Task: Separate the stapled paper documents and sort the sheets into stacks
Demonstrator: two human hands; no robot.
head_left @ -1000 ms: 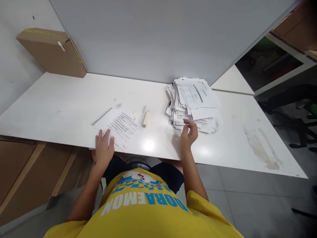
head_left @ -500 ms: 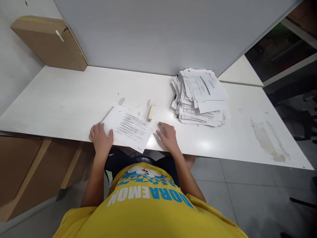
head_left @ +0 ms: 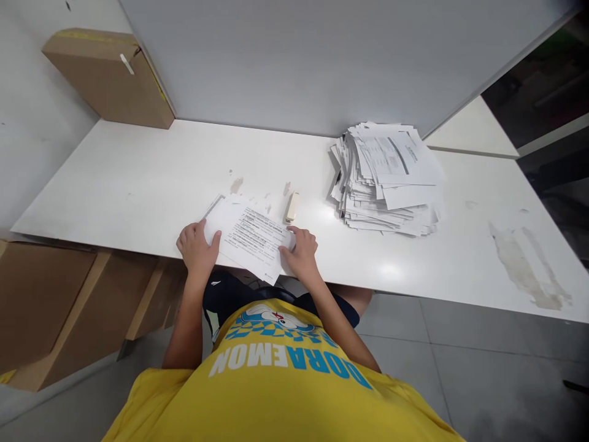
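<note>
A printed paper sheet (head_left: 251, 236) lies at the near edge of the white desk (head_left: 138, 184), its lower corner hanging over the edge. My left hand (head_left: 197, 245) grips the sheet's left edge, thumb on top. My right hand (head_left: 301, 250) holds its right edge, fingers curled over the corner. Just beyond the sheet sits a small cream stapler (head_left: 291, 207). A tall untidy stack of papers (head_left: 389, 178) stands to the right, away from both hands.
A brown cardboard box (head_left: 108, 77) leans in the far left corner against the grey partition (head_left: 299, 61). More cardboard (head_left: 50, 294) stands under the desk on the left. Stains mark the desk's right side (head_left: 524, 270). Grey tiled floor lies below right.
My right hand left the paper stack, came down to the desk and took the sheet's right edge. My left hand shifted from lying flat on the sheet to gripping its left edge.
</note>
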